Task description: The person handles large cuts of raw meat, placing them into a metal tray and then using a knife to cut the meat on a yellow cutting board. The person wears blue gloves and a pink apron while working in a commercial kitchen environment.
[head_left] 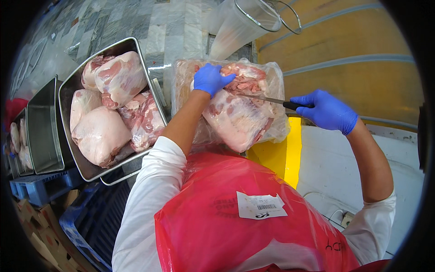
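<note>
My right hand (pixel 327 111), in a blue glove, is closed around the black handle of a knife (pixel 263 98). The blade points left, and its tip is at the cut in a large skin-on piece of meat (pixel 238 120). The far part of this meat is opened up, showing red flesh and pale fat. My left hand (pixel 210 80), also blue-gloved, grips the meat at its far left, to the left of the blade. Clear plastic sheeting (pixel 277 81) lies under the meat and covers the block or tray beneath it.
On the left stands a metal tub (pixel 145 68) with several large meat pieces (pixel 104 136). Further left are another metal tub (pixel 43 131), a blue pallet (pixel 43 186) and a dark blue crate (pixel 97 222). A clear plastic bag (pixel 242 31) hangs from a metal ring beyond the meat.
</note>
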{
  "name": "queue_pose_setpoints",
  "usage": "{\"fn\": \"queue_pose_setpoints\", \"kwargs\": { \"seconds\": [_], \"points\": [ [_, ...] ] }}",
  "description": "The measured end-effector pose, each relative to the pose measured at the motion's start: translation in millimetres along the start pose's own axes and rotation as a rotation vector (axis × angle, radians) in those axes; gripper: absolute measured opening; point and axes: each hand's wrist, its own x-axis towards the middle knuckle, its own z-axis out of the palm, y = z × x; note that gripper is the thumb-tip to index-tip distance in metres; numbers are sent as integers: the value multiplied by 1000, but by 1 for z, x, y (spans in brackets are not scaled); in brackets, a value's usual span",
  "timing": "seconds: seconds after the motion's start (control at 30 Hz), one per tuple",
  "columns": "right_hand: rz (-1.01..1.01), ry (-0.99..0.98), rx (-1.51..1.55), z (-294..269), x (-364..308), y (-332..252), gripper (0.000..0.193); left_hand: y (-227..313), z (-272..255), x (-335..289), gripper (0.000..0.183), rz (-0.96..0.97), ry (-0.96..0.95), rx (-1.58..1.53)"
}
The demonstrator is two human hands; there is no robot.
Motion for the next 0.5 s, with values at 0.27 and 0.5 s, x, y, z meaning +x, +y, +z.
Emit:
{"fn": "queue_pose_setpoints", "kwargs": {
  "seconds": [0.27, 0.5],
  "points": [
    [-58, 24, -263, 16, -9, -37, 24, -2, 2, -2, 74, -11, 24, 0],
    [-55, 36, -275, 35, -6, -30, 21, -2, 8, -12, 70, -29, 64, -20]
  ]
}}
